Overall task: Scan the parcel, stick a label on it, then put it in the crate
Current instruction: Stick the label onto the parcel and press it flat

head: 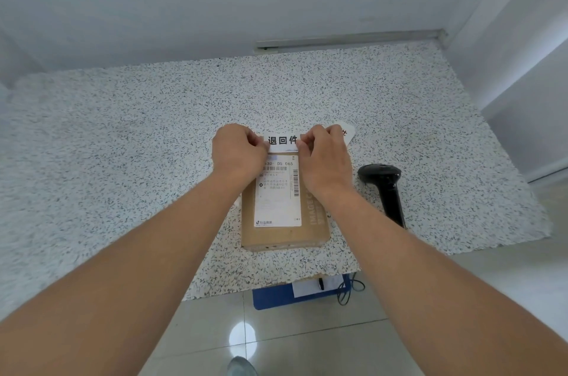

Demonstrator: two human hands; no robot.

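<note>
A flat brown cardboard parcel (284, 229) lies on the speckled counter (123, 135), with a white shipping label (278, 194) on its top. A white sticker with bold black characters (282, 142) is held over the parcel's far edge. My left hand (238, 152) pinches the sticker's left end and my right hand (327, 157) pinches its right end. Both hands rest above the parcel's far half. A blue crate (270, 298) shows below the counter's front edge, mostly hidden.
A black handheld barcode scanner (385, 188) lies on the counter to the right of the parcel. White sheets (345, 134) stick out behind my right hand. A cable (345, 292) hangs by the crate. Walls close the counter at the back and right.
</note>
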